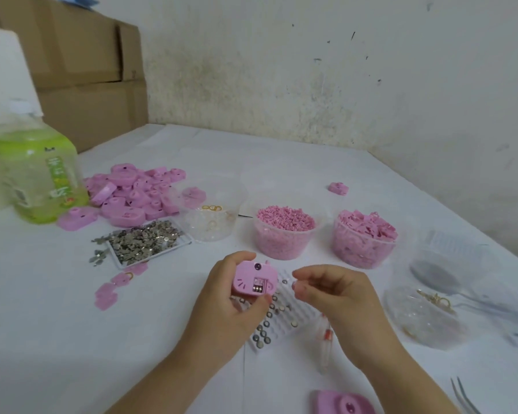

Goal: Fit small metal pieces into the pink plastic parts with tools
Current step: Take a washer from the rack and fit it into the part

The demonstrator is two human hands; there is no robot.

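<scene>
pink part (253, 279), judged light and rigid, edge-gripped by left hand (231, 306); right hand (332, 291) curled, pinch unconfirmable.

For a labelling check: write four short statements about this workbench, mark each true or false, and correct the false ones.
1. The left hand holds a pink part. True.
2. The tweezers are in the right hand. False: they lie on the table, near its right edge.
3. A green bottle stands at the left of the table. True.
4. The tray of metal pieces is empty. False: it is heaped with them, and a few lie spilled beside it.
</scene>
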